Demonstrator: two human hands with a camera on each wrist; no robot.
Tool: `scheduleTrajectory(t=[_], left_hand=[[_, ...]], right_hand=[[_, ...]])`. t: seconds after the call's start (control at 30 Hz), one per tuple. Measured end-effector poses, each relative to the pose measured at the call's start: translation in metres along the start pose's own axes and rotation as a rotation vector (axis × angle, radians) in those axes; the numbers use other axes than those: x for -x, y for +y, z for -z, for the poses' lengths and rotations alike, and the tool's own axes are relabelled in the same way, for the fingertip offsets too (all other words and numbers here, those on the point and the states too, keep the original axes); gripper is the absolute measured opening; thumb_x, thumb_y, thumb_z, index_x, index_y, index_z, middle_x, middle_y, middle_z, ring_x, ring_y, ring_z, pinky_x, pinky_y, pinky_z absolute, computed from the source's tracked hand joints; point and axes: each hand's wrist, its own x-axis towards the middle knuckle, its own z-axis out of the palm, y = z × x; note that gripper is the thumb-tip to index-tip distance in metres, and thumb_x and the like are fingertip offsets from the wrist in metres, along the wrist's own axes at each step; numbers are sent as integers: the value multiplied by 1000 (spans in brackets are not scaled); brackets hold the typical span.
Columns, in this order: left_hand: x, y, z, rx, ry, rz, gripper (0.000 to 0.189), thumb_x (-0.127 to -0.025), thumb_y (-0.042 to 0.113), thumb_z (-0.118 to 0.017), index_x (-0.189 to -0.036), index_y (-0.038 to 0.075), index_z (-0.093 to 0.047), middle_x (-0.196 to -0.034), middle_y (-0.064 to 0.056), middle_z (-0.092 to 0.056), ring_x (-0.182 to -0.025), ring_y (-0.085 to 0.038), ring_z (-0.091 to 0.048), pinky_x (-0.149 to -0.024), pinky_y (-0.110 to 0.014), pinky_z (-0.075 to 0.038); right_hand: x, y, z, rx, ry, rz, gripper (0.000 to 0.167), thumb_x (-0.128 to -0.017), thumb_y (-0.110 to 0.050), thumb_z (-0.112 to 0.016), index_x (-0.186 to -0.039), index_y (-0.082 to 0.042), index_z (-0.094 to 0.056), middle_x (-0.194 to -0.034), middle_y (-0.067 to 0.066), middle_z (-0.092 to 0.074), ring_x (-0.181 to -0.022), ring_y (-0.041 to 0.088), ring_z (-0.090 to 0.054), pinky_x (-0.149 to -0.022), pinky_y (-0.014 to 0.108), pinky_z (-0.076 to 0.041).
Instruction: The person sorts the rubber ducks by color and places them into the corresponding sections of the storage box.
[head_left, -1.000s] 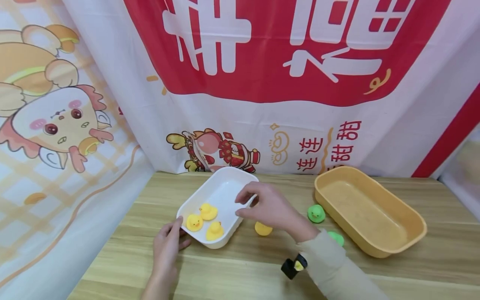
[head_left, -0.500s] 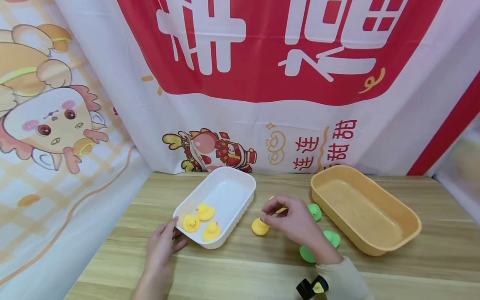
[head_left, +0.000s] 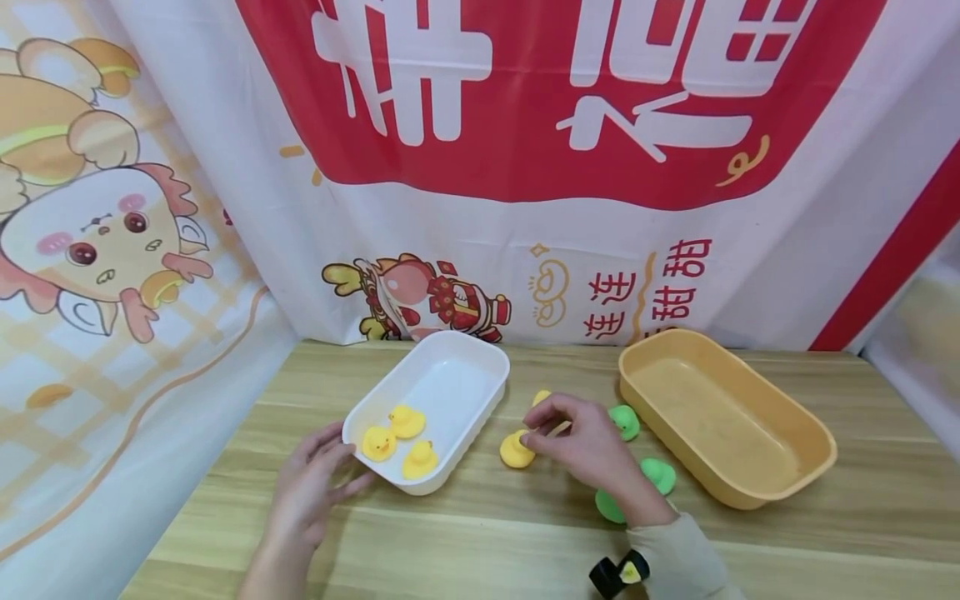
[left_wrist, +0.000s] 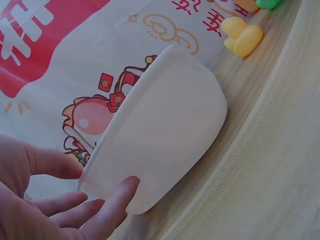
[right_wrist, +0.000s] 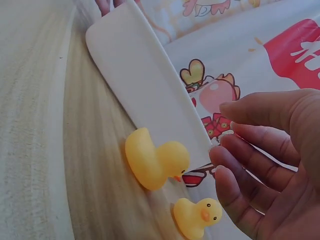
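Three yellow rubber ducks (head_left: 378,444) sit at the near end of a white plastic bin (head_left: 457,379). My left hand (head_left: 307,483) is at the bin's near left corner, fingers spread, with thumb and fingertips right at the rim and outer wall. To the right of the bin, my right hand (head_left: 581,437) hovers beside a yellow duck (head_left: 516,450) on the table, fingers loosely bent and nothing between them. Another yellow duck (right_wrist: 199,217) is partly hidden behind this hand in the head view.
A tan plastic bin (head_left: 727,417) stands at the right, with no ducks showing inside. Green ducks (head_left: 658,476) lie between it and my right forearm, one partly covered by the arm. A printed cloth (head_left: 525,250) hangs along the table's back edge.
My right hand has moved from over the white bin's right rim to the yellow ducks on the table. The left hand has loosened at the corner and shifted slightly left.
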Motion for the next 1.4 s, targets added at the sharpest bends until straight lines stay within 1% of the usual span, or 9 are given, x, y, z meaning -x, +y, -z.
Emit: scheduleTrajectory(t=[0.13,0.3,0.6,0.7,0.9,1.03,1.17,1.27,1.4], left_hand=[[-2,-2,0,14,-8,8,61,-109,10,-54,-165,3,-32,-167,-18,-37,-143,-33,-45,-98,-39,-65],[-4,-4,-1,19,-16,21,58,-110,13,-54,-164,3,-34,-166,-17,-36,-143,-32,-44,-99,-40,-65],[-5,-5,0,17,-35,23,60,-111,17,-54,-165,3,-32,-169,-17,-34,-147,-35,-44,-100,-42,-65],[-6,-6,1,15,-46,16,62,-111,18,-53,-168,7,-29,-170,-17,-34,-149,-35,-43,-99,-42,-65],[-5,-6,2,32,-65,-3,67,-110,10,-47,-172,16,-22,-176,-15,-27,-152,-38,-40,-98,-44,-65],[-4,-4,2,30,-62,-3,64,-110,7,-46,-170,17,-28,-176,-17,-27,-154,-39,-39,-99,-44,-65],[-3,-3,1,14,-58,-4,59,-110,5,-46,-167,15,-36,-178,-15,-21,-156,-40,-35,-99,-44,-65],[-3,-3,0,4,-57,-5,57,-110,5,-45,-166,13,-37,-180,-13,-18,-156,-40,-33,-99,-44,-65],[-3,-4,0,-1,-53,-2,57,-110,7,-45,-166,13,-37,-180,-13,-19,-155,-40,-34,-99,-43,-65]], right_hand=[[-2,4,-3,8,-4,14,21,-90,-13,-86,-108,-10,-78,-105,3,-77,-92,14,-68,-81,28,-59],[-3,8,-7,26,18,11,21,-88,-11,-87,-107,-12,-78,-105,2,-76,-91,15,-69,-79,28,-60],[-2,10,-10,68,29,9,22,-87,-10,-88,-106,-14,-78,-106,1,-75,-91,17,-69,-73,26,-58],[-2,10,-10,83,29,19,22,-87,-10,-89,-106,-15,-78,-106,1,-75,-91,17,-69,-72,25,-57],[-4,12,-14,110,30,36,22,-87,-10,-89,-104,-16,-78,-104,1,-74,-88,15,-69,-73,25,-57],[-4,14,-16,137,28,59,21,-86,-8,-89,-103,-14,-78,-102,1,-73,-87,14,-68,-72,24,-58],[-4,15,-19,171,29,80,23,-85,-6,-89,-103,-14,-79,-101,0,-72,-86,14,-68,-72,22,-57],[-4,16,-20,203,28,84,25,-84,-6,-90,-104,-15,-78,-101,-2,-71,-87,13,-67,-73,23,-57],[-2,16,-22,249,19,69,27,-84,-9,-91,-106,-17,-78,-102,-6,-70,-88,12,-66,-75,26,-58]])
